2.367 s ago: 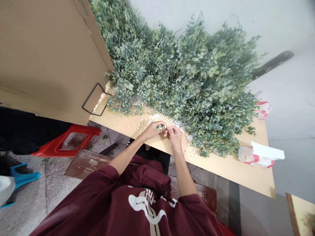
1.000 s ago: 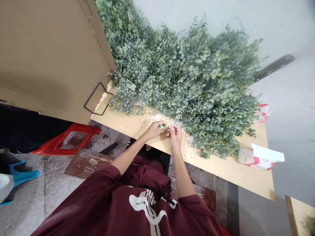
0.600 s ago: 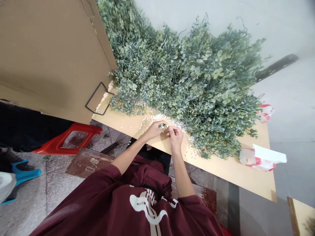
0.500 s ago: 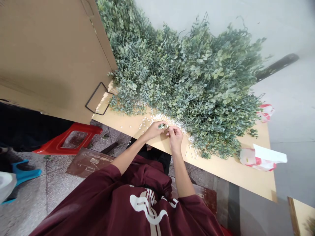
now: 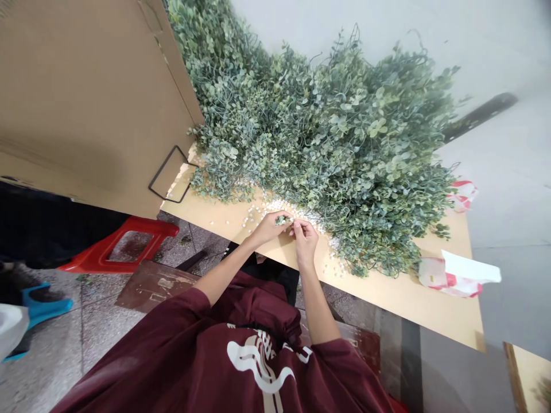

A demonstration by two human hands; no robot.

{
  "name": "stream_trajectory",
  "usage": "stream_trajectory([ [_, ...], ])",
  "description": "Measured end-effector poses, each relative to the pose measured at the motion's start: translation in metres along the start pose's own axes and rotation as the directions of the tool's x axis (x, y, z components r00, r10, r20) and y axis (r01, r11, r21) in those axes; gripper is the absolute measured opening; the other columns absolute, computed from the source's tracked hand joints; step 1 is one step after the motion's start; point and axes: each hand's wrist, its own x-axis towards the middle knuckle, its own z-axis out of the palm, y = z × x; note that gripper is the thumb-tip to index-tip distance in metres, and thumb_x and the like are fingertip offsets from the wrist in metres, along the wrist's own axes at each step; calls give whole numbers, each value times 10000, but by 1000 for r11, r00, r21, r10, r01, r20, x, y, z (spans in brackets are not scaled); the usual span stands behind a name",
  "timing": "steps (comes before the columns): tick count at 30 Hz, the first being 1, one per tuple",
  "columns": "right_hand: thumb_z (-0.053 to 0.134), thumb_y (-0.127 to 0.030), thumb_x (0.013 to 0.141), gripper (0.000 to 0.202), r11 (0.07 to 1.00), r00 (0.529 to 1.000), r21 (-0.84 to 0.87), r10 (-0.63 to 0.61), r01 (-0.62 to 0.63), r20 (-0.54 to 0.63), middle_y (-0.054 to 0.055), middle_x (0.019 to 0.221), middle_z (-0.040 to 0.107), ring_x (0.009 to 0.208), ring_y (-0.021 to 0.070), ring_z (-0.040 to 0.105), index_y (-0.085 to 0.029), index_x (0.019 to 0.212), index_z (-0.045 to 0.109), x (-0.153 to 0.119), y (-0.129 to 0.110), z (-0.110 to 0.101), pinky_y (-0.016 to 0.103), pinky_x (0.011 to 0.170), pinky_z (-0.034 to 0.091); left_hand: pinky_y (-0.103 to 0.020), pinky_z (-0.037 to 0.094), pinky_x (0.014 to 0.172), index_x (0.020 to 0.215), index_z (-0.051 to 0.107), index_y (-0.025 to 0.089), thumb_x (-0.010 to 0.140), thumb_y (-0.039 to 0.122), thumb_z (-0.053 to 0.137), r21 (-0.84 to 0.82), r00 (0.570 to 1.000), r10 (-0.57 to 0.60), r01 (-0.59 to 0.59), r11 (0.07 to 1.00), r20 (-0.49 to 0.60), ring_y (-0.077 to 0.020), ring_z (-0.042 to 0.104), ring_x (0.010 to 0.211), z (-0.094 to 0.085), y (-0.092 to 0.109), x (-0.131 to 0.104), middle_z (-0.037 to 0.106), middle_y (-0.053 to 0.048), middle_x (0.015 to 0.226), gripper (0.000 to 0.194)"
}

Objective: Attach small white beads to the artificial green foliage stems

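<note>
My left hand (image 5: pixel 267 228) is closed around a small green leafy sprig (image 5: pixel 281 220) at the table's front edge. My right hand (image 5: pixel 305 240) is pinched close beside it, its fingertips almost meeting the left ones. What the right fingers grip is too small to make out. Small white beads (image 5: pixel 275 205) lie scattered on the table just beyond and around both hands. Behind them rises a large heap of artificial leafy greenery (image 5: pixel 327 137).
A big cardboard box (image 5: pixel 94 103) stands at the left, near a black wire frame (image 5: pixel 154 176). Red-and-white plastic packaging (image 5: pixel 434 275) lies on the table (image 5: pixel 451 312) at the right. A red stool (image 5: pixel 159 227) is on the floor at left, beside a person's dark clothing (image 5: pixel 47 229).
The camera view has shifted very slightly. Both hands stay together over the beads, with the sprig still in the left hand; the right has barely moved.
</note>
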Motion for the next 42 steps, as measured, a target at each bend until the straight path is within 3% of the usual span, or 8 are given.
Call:
stream_trajectory([
  [6,640,-379,827,205,999,999,-19,-39,39,-7,8,752,631,642,136,570,-190,909,640,-1,1,1,275,641,470,-235,452,705,942,617,163,850,328,555,46,1000,29,-29,999,8,-120,567,684,-1,5,-1,617,-3,794,200],
  [13,635,-371,834,191,996,997,-38,-78,78,20,-14,660,595,616,135,549,-186,882,649,-2,7,-3,271,623,450,-220,421,622,960,544,179,864,351,551,-2,994,-24,24,1000,104,-119,551,584,-4,2,-4,546,49,596,197],
  [21,623,-398,838,231,986,997,-151,-68,72,30,6,697,611,628,147,558,-174,893,638,-10,3,-15,287,623,459,-229,441,674,993,620,152,832,469,610,-39,984,-14,22,999,177,-114,567,637,-7,13,-5,616,3,733,355],
  [26,647,-383,826,185,988,993,-156,21,-3,113,-8,660,592,614,148,553,-205,877,632,-25,-5,-65,289,628,455,-260,477,759,1229,563,174,812,497,647,-244,962,23,46,969,271,-160,632,849,-8,11,-5,635,-103,1095,535],
  [30,660,-373,813,159,974,935,-205,160,-96,318,5,721,569,609,147,529,-217,819,630,-38,-30,-128,278,576,431,-299,486,820,1275,527,187,819,515,641,-388,956,57,62,920,288,-175,653,900,-6,4,-2,607,-130,1164,573],
  [34,641,-389,822,207,937,889,-323,257,-133,380,27,774,566,675,163,517,-214,930,663,-44,-58,-170,288,613,439,-283,499,792,1260,531,167,843,530,603,-393,961,26,88,915,276,-166,653,883,-4,2,2,602,-146,1175,558],
  [38,616,-435,828,306,871,928,-472,280,-138,247,34,794,597,702,171,537,-209,1032,652,-33,-66,-176,297,653,457,-278,510,775,1240,541,152,868,511,579,-370,965,16,85,925,261,-158,654,859,-3,3,2,621,-140,1127,518],
  [42,591,-486,805,472,788,996,-608,76,-95,-56,32,827,609,632,159,530,-196,1178,572,-8,-56,-170,297,609,435,-275,516,772,1222,557,146,876,495,573,-360,971,11,77,930,238,-146,653,832,-2,2,2,641,-121,1053,491],
])
